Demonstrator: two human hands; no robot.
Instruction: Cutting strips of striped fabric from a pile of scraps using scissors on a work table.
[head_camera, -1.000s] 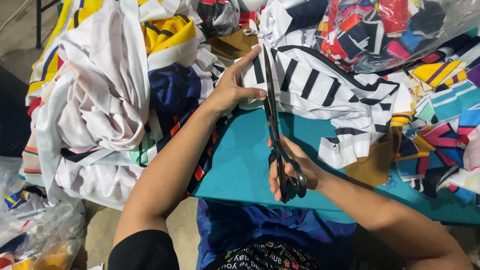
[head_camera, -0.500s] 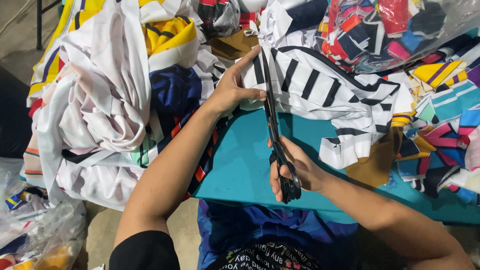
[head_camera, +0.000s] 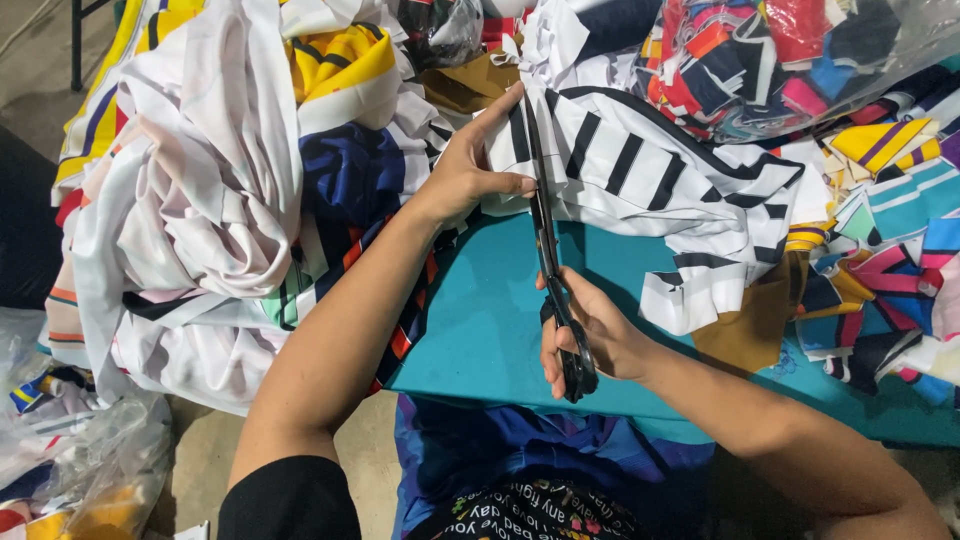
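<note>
Where the black-and-white striped cloth (head_camera: 640, 175) spills over the far edge of the teal table (head_camera: 480, 330), a pair of long black scissors (head_camera: 550, 260) runs into it, blades pointing away from the person and closed nearly together along the cloth's left edge. The right hand (head_camera: 590, 335) grips the scissor handles above the table's near edge, fingers curled through the loops and squeezed together. The left hand (head_camera: 470, 165) holds the striped cloth just left of the blades, thumb pressed against the fabric beside the steel and the other fingers stretched up along the cloth's edge, pinching it taut. The cloth itself lies rumpled across the middle of the far side, one striped flap hanging down onto the bare teal surface.

To the left, off the table's left edge, rises a big heap of white fabric (head_camera: 190, 200) mixed with yellow and dark blue pieces. Behind the striped cloth, at the far right corner, sits a clear plastic bag (head_camera: 790, 60) stuffed with bright scraps. Along the right edge lie loose scraps (head_camera: 890, 250) in yellow, teal, pink and navy, with a brown piece (head_camera: 750, 325) just beside the striped flap. At the lower left, off the table, lies another crumpled plastic bag (head_camera: 100, 470).
</note>
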